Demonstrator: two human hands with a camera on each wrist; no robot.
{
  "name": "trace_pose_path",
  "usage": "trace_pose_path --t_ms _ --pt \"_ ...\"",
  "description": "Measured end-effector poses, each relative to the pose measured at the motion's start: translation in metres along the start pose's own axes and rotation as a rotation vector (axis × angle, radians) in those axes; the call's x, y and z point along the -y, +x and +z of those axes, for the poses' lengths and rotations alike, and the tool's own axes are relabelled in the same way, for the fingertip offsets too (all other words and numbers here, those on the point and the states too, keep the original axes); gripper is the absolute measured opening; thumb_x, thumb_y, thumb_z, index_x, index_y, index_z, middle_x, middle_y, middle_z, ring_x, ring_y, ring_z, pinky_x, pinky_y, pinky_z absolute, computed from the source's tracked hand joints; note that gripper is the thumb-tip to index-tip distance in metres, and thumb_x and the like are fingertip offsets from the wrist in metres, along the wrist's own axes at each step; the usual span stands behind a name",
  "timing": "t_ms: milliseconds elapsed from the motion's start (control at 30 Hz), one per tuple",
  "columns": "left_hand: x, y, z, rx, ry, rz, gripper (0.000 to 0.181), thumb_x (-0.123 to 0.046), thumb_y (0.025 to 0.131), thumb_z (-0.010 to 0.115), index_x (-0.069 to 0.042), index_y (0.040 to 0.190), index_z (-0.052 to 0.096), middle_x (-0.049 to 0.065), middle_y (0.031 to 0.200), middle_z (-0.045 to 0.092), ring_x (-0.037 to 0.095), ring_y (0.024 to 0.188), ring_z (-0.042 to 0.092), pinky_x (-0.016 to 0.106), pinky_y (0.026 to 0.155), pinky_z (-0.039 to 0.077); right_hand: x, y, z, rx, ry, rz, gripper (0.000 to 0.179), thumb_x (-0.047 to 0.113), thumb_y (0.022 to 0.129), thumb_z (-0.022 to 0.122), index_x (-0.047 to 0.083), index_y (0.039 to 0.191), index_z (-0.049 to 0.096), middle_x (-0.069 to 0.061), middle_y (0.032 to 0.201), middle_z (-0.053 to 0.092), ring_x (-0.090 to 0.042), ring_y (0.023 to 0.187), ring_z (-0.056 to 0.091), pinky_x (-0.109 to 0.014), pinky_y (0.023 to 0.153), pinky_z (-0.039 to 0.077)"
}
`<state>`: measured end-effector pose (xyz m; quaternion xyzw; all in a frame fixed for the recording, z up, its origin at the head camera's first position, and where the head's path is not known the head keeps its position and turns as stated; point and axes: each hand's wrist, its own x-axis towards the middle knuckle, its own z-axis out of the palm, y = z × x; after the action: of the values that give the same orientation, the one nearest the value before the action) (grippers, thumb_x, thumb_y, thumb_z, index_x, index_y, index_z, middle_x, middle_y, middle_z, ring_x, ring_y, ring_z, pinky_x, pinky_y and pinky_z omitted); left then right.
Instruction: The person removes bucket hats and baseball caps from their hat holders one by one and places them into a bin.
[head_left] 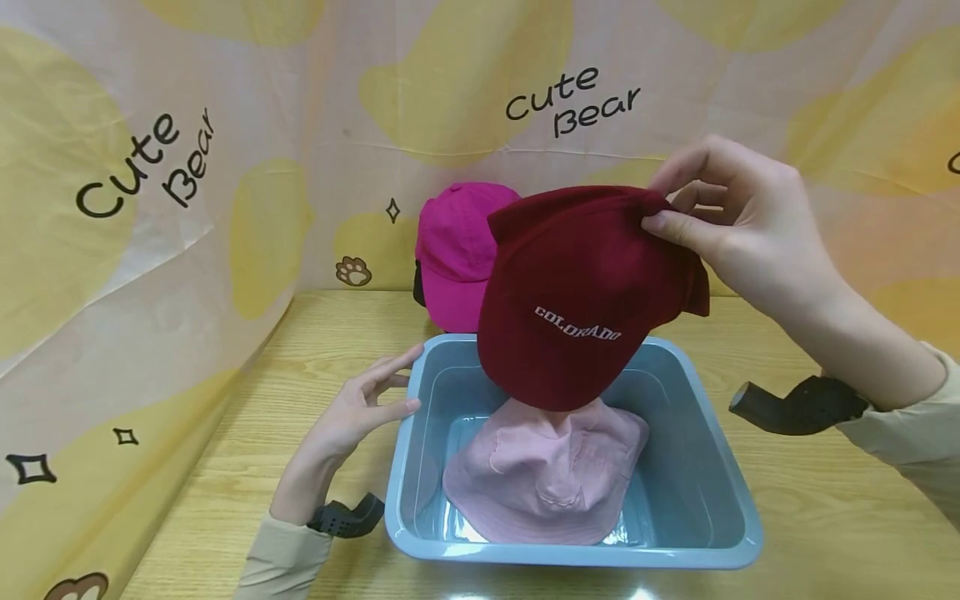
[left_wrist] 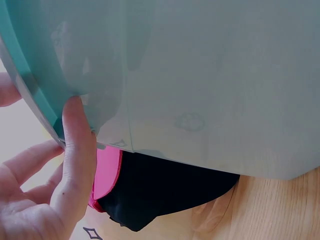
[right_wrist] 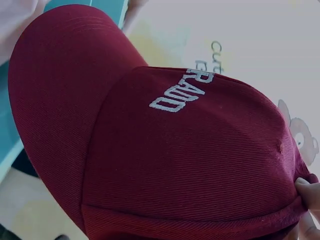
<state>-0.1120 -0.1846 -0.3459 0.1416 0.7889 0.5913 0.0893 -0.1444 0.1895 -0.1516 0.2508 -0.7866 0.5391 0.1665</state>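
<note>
My right hand (head_left: 750, 225) pinches a dark red baseball cap (head_left: 570, 283) at the back of its crown, fingers at the right edge in the right wrist view. White "COLORADO" lettering marks the cap's front, and its brim hangs down over a blue plastic basin (head_left: 716, 467). Inside the basin lies a light pink bucket hat (head_left: 555, 479), partly hidden by the red cap. At the basin's left rim, my left hand (head_left: 360, 408) rests with thumb and fingers spread, its thumb (left_wrist: 77, 160) against the outside.
Behind the basin stands a bright pink cap (head_left: 457, 242), with a black piece of headwear (left_wrist: 165, 190) partly hidden beside it. Wood-grain tabletop (head_left: 322, 333) surrounds the basin. A printed yellow and cream cloth (head_left: 450, 108) hangs at the back and left.
</note>
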Motion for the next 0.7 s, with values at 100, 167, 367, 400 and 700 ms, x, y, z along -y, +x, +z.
trace_pose_path --t_ms 100,167,367,400,700 --pt "0.0 0.0 0.0 0.002 0.004 0.002 0.066 -0.014 0.088 0.068 -0.025 0.147 0.041 0.001 0.148 0.041 0.016 0.119 0.051 0.035 0.093 0.048 0.002 -0.004 0.004 0.024 0.037 0.018 0.018 -0.005 0.08 0.071 -0.003 0.096 0.063 -0.005 0.089 0.063 -0.016 0.064 0.058 -0.016 0.058 0.049" --pt "0.0 0.0 0.0 0.002 0.005 0.002 0.066 -0.015 0.088 0.068 -0.025 0.147 0.041 0.001 0.148 0.041 0.015 0.119 0.051 0.034 0.093 0.048 0.004 -0.007 0.007 0.045 0.049 0.037 0.019 -0.004 0.081 0.071 -0.002 0.098 0.063 -0.007 0.09 0.062 -0.017 0.064 0.057 -0.017 0.055 0.046" --pt "0.001 0.0 0.0 -0.003 -0.001 0.005 0.065 -0.014 0.088 0.068 -0.025 0.146 0.041 0.002 0.146 0.043 0.018 0.119 0.051 0.038 0.093 0.048 0.01 -0.015 0.013 0.099 0.094 0.084 0.018 -0.001 0.083 0.07 -0.001 0.099 0.061 -0.011 0.094 0.058 -0.02 0.068 0.059 -0.019 0.056 0.047" --pt "0.001 0.0 0.0 -0.003 -0.003 0.004 0.064 -0.015 0.088 0.068 -0.025 0.146 0.042 0.002 0.145 0.043 0.019 0.119 0.051 0.039 0.093 0.048 0.01 -0.016 0.014 0.106 0.091 0.091 0.018 0.0 0.084 0.07 -0.001 0.099 0.06 -0.011 0.094 0.059 -0.02 0.07 0.059 -0.02 0.057 0.048" --pt "0.0 -0.001 0.001 0.003 -0.014 -0.011 0.065 -0.015 0.088 0.068 -0.025 0.146 0.041 0.001 0.146 0.042 0.021 0.12 0.05 0.041 0.094 0.045 0.018 -0.021 0.017 0.131 0.169 0.11 0.02 0.0 0.084 0.07 -0.002 0.101 0.059 -0.013 0.096 0.058 -0.021 0.075 0.06 -0.019 0.063 0.051"
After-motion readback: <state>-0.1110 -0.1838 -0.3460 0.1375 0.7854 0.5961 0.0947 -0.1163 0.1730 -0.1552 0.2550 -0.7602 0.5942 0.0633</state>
